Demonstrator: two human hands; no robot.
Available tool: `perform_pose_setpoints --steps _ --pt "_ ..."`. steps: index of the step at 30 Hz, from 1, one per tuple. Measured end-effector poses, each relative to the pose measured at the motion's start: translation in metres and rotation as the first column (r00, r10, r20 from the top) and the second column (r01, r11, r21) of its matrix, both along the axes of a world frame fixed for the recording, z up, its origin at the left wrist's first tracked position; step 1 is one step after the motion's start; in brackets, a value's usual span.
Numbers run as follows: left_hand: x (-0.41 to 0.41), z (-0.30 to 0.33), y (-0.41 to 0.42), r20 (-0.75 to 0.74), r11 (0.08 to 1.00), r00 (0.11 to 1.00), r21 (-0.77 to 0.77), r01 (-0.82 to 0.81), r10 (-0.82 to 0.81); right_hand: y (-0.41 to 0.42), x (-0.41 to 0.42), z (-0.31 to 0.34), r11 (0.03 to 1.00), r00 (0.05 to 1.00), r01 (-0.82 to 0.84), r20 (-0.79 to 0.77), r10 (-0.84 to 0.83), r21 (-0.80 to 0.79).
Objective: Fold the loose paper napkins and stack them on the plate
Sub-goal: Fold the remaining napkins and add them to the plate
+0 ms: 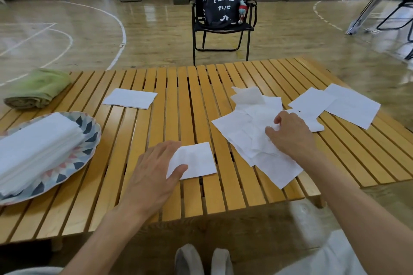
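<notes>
A low slatted table of honey-coloured wood (169, 87) is seen from above; near its centre a small folded white paper napkin (196, 159) lies flat, and its left edge is held by the left hand (154, 169), whose thumb lies over the near left corner while the straight fingers are tucked at the paper's far left edge, so the corner appears lightly pinched between them; at three o'clock from that napkin a loose heap of unfolded, crumpled white paper napkins (250, 131) is spread, and the right hand (290, 134) rests on it with fingers curled into the paper, a fold of it being gripped at the fingertips; at about two o'clock from the heap two more flat white napkin sheets (348, 105) lie overlapping near the table's right edge; at eleven o'clock from the centre napkin a single flat folded white napkin (130, 98) lies apart from the rest; at nine o'clock, on the table's left edge, a round plate with a blue, pink and grey geometric rim (89, 131) is set, and on it a thick stack of folded white napkins (38, 149) is piled; at twelve o'clock from the plate a rolled green cloth (38, 89) rests at the far left corner; beyond the table, at twelve o'clock, a black folding chair (221, 27) stands on the wooden floor, and a black backpack with a shark-mouth print (223, 0) is propped on its seat.
</notes>
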State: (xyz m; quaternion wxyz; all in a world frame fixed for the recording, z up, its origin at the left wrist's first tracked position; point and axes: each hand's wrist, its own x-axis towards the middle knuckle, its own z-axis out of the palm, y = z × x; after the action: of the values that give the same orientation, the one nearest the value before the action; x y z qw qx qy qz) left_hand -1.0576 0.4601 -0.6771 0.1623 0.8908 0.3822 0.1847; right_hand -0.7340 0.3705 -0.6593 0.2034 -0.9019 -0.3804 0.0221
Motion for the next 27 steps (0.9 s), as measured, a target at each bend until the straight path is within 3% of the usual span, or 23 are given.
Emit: perform_pose_setpoints --steps 21,25,27 --pt "-0.002 0.002 -0.001 0.004 1.000 1.000 -0.018 -0.017 0.017 0.003 -0.009 -0.009 0.992 0.974 0.069 0.223 -0.045 -0.104" --pt "-0.002 0.003 -0.002 0.011 1.000 1.000 -0.018 -0.017 0.017 0.000 -0.010 -0.008 0.996 0.967 0.074 0.245 -0.061 -0.045" --pt "-0.001 0.004 -0.002 0.016 1.000 1.000 -0.023 -0.021 0.022 -0.002 -0.010 -0.001 0.992 0.964 0.084 0.244 -0.104 0.089"
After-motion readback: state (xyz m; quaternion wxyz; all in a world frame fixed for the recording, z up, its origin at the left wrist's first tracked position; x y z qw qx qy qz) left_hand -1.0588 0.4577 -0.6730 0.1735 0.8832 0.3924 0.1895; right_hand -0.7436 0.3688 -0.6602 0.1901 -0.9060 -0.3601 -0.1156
